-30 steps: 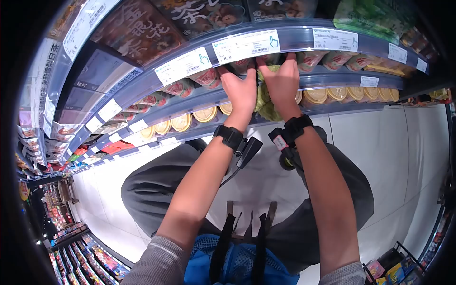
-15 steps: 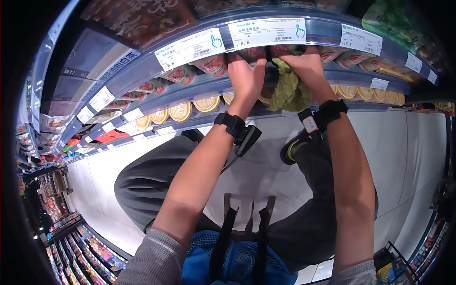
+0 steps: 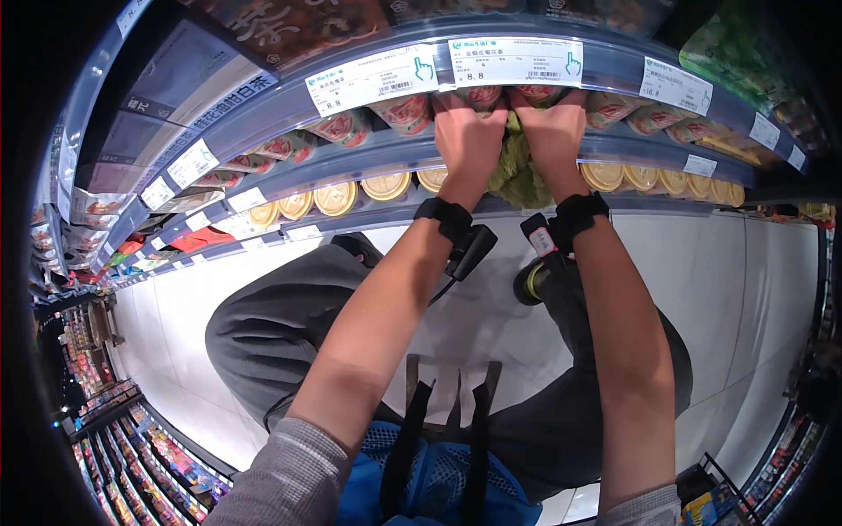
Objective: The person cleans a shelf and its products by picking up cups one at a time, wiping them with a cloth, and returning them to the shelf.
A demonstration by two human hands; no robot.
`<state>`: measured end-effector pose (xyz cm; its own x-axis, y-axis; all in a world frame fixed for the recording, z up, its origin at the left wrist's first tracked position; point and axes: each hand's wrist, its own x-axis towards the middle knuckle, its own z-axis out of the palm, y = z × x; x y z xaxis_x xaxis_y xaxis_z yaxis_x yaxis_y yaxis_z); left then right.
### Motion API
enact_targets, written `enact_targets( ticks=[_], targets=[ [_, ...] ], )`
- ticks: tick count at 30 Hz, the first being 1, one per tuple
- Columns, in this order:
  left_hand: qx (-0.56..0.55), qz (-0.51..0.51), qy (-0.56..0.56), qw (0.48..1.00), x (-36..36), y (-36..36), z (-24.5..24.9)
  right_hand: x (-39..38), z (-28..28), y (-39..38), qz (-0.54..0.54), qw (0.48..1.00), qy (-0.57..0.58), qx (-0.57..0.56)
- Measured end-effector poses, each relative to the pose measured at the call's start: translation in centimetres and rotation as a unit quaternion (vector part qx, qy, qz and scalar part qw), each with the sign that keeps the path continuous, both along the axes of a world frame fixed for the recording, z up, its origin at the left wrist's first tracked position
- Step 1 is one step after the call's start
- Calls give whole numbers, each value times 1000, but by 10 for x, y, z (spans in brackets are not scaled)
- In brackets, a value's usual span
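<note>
Both hands reach into a shelf row of printed containers, just beneath the price labels. My left hand is curled around a red-and-green printed container, its fingertips partly hidden by the shelf edge. Close beside it, my right hand is closed on a crumpled green cloth, which hangs down between the two wrists. Another printed container shows between the right thumb and fingers. Black straps circle both wrists, and a black device is attached at the left one.
Gold-lidded jars line the lower shelf. Price labels run along the upper shelf's front edge. Below are the pale tiled floor, my bent legs and a blue mesh bag. More stocked shelves stand at the lower left.
My right hand has moved left, closer to my left hand, which has shifted slightly right. The green cloth now hangs more bunched between them. The view has shifted a little.
</note>
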<state>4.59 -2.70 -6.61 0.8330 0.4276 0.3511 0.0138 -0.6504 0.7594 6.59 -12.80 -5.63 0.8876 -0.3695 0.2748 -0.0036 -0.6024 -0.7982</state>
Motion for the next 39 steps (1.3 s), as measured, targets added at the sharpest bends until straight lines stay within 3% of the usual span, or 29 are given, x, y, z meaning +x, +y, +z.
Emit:
enact_targets(
  ticks=[6, 10, 12, 15, 24, 37, 39],
  targets=[
    [-7, -30, 42, 999, -6, 5, -3, -2, 7, -23, 135, 987, -7, 85],
    [43, -46, 112, 992, -11, 8, 0, -10, 11, -15, 135, 984, -10, 118],
    [-7, -18, -3, 1000, -13, 5, 3, -11, 14, -5, 79, 989, -62, 106],
    [14, -3, -7, 1000, -11, 4, 3, -4, 5, -4, 48, 994, -15, 100],
    [19, -8, 65, 998, -10, 9, 4, -8, 11, -10, 63, 991, 6, 114],
    [31, -22, 87, 995, -16, 13, 7, -15, 13, -12, 82, 988, 2, 129],
    [26, -27, 45, 998, -19, 13, 7, -18, 14, -12, 87, 983, -1, 160]
  ],
)
